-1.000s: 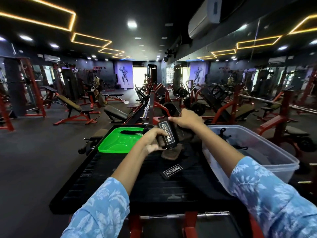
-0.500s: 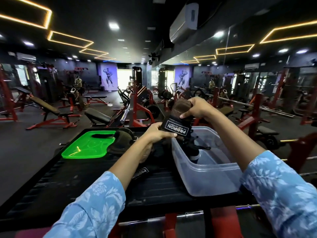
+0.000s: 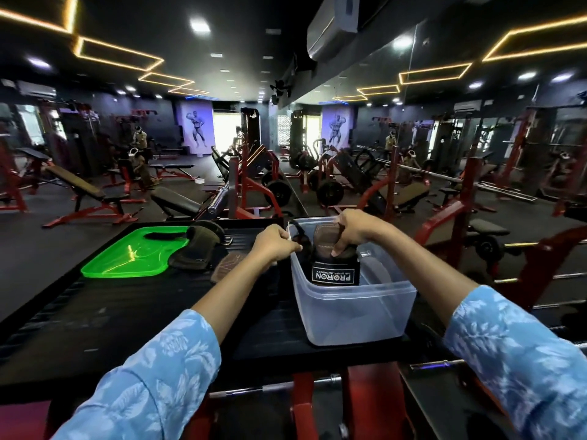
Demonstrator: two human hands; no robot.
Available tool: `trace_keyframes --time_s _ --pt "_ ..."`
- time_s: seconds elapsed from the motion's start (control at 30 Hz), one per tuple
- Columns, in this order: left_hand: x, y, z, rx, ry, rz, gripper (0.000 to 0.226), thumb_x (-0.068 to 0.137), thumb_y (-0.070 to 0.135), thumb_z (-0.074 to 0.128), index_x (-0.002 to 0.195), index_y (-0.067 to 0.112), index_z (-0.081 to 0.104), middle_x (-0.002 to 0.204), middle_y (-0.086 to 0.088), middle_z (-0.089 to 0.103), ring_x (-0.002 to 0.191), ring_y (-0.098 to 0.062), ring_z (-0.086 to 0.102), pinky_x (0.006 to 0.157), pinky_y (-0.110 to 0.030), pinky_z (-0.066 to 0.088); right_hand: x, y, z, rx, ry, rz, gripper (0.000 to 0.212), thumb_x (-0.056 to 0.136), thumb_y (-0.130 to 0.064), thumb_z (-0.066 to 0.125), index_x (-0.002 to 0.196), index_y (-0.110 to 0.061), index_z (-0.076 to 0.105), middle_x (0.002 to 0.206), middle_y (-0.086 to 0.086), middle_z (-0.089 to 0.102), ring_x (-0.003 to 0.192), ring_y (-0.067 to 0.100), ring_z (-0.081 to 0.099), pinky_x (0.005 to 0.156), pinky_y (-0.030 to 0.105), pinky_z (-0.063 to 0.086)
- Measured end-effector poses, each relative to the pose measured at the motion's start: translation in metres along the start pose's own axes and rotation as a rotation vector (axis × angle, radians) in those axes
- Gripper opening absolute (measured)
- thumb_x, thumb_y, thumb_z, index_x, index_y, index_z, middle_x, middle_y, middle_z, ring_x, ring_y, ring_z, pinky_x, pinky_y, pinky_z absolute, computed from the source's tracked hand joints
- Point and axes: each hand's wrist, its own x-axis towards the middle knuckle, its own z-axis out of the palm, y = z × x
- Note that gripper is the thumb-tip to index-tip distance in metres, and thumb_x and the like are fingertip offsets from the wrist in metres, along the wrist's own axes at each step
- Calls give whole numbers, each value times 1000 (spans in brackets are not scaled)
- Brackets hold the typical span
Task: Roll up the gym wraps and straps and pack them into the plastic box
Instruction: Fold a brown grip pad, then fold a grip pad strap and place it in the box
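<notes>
Hands: right hand point(image 3: 355, 231) pinching rolled wrap point(image 3: 333, 262) inside plastic box point(image 3: 352, 309); left hand point(image 3: 275, 246) gripping box rim. Lower gently, keep roll tight.

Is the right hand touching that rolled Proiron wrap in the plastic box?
Touching. The head view shows the right hand with fingers curled around the rolled wrap, lowering it inside the plastic box.
</notes>
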Motion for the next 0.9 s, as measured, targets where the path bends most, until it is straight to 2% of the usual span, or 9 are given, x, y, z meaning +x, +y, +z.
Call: trace_keyframes --time_s 0.07,0.13,0.17,0.27,0.33,0.47,0.53,0.73,0.9 --pt "-1 -5 7 -56 16 -54 25 77 25 72 85 16 50 85 0 54 77 -15 51 50 -25 43 1 0 10 -28 -1 -20 43 64 -23 84 96 -1 66 94 12 68 88 27 63 71 26 51" --pt "-3 -7 11 -124 0 -123 19 79 24 70 79 15 53 85 -4 55 74 -17 54 52 -25 45 1 -1 17 -52 8 -47 33 64 -23 83 87 -7 65 79 8 62 67 21 57 48 16 41" --pt "-3 -7 10 -171 -22 -157 16 80 23 70 81 13 58 86 -7 57 69 -17 55 52 -26 46 2 -1 21 -49 9 -59 30 64 -21 83 84 -11 63 75 5 59 60 17 53 43 16 37" --pt "-6 -6 12 -262 -89 -217 30 82 21 66 106 2 63 94 -9 63 63 -17 58 49 -26 48 6 2 32 -49 18 -84 28 59 -17 85 77 -11 65 73 3 62 66 18 57 57 26 44" --pt "-7 -6 12 -277 -88 -216 29 83 20 65 105 0 63 90 -8 63 59 -17 58 47 -25 48 7 4 39 -78 16 -102 28 58 -18 86 72 -15 62 74 2 62 70 18 57 59 27 43" --pt "-9 -5 13 -275 -85 -216 21 84 20 64 97 3 62 79 -5 61 56 -17 58 47 -25 48 8 2 47 -125 -4 -135 35 58 -19 86 65 -19 52 77 3 62 70 19 55 52 26 38" --pt "-9 -5 13 -279 -91 -221 17 84 20 63 92 5 61 75 -5 61 56 -17 58 48 -26 48 8 2 46 -113 -21 -139 33 59 -20 86 69 -18 54 78 2 61 71 18 55 54 26 39" --pt "-9 -7 10 -276 -109 -220 20 84 25 64 92 7 61 87 -8 61 58 -18 59 51 -26 49 6 2 34 3 -46 -154 32 62 -22 85 82 -14 60 75 -2 58 73 16 52 54 21 36" --pt "-9 -9 4 -281 -116 -212 29 86 37 62 97 10 60 90 -5 62 60 -16 59 54 -26 48 3 -4 14 68 -50 -121 35 64 -21 85 92 -11 67 72 -7 57 73 11 54 56 17 38"
